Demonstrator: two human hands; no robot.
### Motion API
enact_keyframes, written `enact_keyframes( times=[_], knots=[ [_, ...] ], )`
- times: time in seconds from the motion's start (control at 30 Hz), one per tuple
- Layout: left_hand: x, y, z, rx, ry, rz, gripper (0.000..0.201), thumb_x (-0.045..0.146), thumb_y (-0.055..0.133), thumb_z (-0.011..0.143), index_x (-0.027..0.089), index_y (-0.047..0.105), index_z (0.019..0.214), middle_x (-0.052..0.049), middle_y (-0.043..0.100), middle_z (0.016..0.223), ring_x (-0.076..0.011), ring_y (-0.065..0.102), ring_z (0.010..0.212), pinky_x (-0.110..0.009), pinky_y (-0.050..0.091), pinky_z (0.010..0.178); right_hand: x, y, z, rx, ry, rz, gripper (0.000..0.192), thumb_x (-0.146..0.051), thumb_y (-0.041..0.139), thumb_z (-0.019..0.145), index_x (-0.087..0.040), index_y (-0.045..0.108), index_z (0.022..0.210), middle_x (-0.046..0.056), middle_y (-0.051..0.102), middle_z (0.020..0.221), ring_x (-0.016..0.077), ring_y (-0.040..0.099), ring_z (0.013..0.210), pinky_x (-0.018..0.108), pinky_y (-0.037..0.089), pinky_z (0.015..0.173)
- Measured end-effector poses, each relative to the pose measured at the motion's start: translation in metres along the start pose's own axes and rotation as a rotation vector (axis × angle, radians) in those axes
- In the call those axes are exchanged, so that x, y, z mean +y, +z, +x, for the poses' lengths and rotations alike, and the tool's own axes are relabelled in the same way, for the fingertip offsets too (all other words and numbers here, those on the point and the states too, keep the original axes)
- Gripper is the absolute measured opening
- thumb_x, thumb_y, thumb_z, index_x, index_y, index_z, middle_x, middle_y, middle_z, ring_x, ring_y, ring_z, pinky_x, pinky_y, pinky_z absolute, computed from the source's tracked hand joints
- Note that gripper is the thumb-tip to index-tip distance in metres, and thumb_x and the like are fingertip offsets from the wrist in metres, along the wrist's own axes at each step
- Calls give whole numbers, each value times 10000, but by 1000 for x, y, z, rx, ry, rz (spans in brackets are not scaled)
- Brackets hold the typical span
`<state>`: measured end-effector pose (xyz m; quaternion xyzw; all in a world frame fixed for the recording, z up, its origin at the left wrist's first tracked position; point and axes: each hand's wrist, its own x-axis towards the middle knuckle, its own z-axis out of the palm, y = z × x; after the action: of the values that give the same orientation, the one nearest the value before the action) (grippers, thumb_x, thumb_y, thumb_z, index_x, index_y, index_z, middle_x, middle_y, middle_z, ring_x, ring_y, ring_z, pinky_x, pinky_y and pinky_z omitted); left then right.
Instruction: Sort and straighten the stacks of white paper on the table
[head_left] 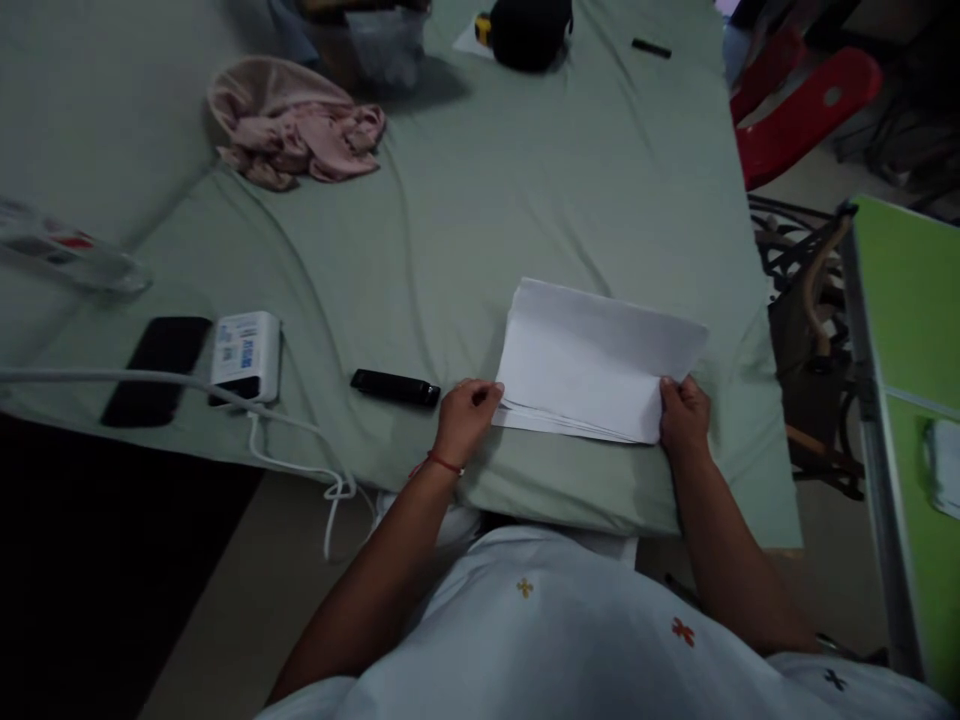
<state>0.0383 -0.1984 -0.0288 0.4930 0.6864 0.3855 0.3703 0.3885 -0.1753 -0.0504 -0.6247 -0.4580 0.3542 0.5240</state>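
Note:
Several white paper sheets (581, 350) lie loosely stacked near the table's front edge, their lower edges slightly uneven and the far part raised. My left hand (466, 410) pinches the stack's left edge between thumb and fingers. At the right edge, my right hand (685, 412) grips the sheets, thumb on top and fingers mostly hidden behind. Just left of my left hand rests a black stapler-like object (395, 388); its exact kind is hard to make out in the dim light.
A green cloth covers the table (480, 200). To the left are a dark phone (156, 370), a white box-shaped device (246, 352) and a white cable (300, 424). Pink cloth (300, 125) lies farther back. Red chairs (810, 115) and a bright green table (911, 300) stand at the right.

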Motion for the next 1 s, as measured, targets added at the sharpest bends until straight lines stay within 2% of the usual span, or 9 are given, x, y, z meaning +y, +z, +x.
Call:
enact_keyframes(
  times=[0.1, 0.17, 0.23, 0.4, 0.53, 0.63, 0.77, 0.87, 1.0],
  knots=[
    [-4, 0, 3, 4, -28, 25, 185, 349, 668, 795, 181, 742, 798, -42, 738, 845, -194, 657, 804, -313, 485, 779, 0, 0, 0, 24, 8, 13, 385, -538, 711, 826, -201, 700, 1011, 10, 669, 830, 158, 556, 727, 287, 471, 686],
    [-6, 1, 4, 14, -38, 16, 193, 362, 655, 809, 183, 722, 781, -26, 717, 789, -182, 633, 761, -300, 468, 738, -1, 1, 0, 28, 13, 22, 392, -541, 718, 816, -204, 705, 1016, 11, 684, 849, 160, 571, 742, 289, 481, 705],
    [-6, 1, 3, 20, -38, -12, 235, 402, 637, 832, 190, 687, 743, -3, 670, 713, -164, 593, 704, -288, 443, 701, -2, 2, -1, 36, 24, 37, 381, -526, 723, 808, -200, 711, 1004, 11, 690, 854, 154, 573, 739, 284, 480, 710],
    [0, -1, -1, 28, -29, -69, 348, 462, 586, 867, 207, 564, 632, 38, 504, 585, -130, 457, 601, -276, 353, 611, -8, 1, -1, 42, 60, 54, 349, -498, 740, 762, -176, 698, 892, -3, 650, 766, 129, 504, 654, 258, 417, 611],
    [5, -3, -2, 7, -46, -106, 448, 532, 538, 901, 222, 485, 581, 41, 418, 535, -132, 401, 571, -279, 313, 562, -7, -1, -1, 52, 68, 75, 333, -483, 747, 751, -183, 689, 882, -5, 645, 769, 130, 510, 662, 266, 431, 634],
    [6, -3, -1, -33, -77, -156, 391, 522, 598, 865, 213, 560, 628, 38, 485, 565, -132, 445, 587, -268, 353, 583, -5, -1, -1, 49, 80, 84, 338, -501, 755, 750, -191, 684, 866, -6, 635, 749, 138, 515, 663, 276, 436, 635],
    [5, -2, 2, -13, -105, -148, 203, 381, 716, 749, 185, 669, 717, 29, 607, 649, -131, 515, 635, -258, 397, 637, -4, -1, 0, 56, 69, 96, 400, -535, 771, 730, -195, 712, 934, 28, 689, 828, 166, 562, 711, 303, 474, 663],
    [4, -3, 3, -19, -121, -197, 207, 380, 692, 777, 182, 676, 719, 29, 601, 633, -134, 517, 631, -258, 402, 630, -4, -1, 0, 47, 63, 90, 427, -555, 765, 728, -198, 709, 955, 31, 701, 844, 179, 583, 732, 325, 493, 701],
    [3, -5, 3, -35, -114, -236, 230, 402, 677, 803, 186, 667, 724, 35, 572, 606, -142, 520, 637, -255, 406, 616, -1, -2, 1, 38, 73, 77, 421, -566, 758, 740, -200, 703, 940, 10, 678, 801, 168, 560, 698, 316, 470, 677]
  ],
)
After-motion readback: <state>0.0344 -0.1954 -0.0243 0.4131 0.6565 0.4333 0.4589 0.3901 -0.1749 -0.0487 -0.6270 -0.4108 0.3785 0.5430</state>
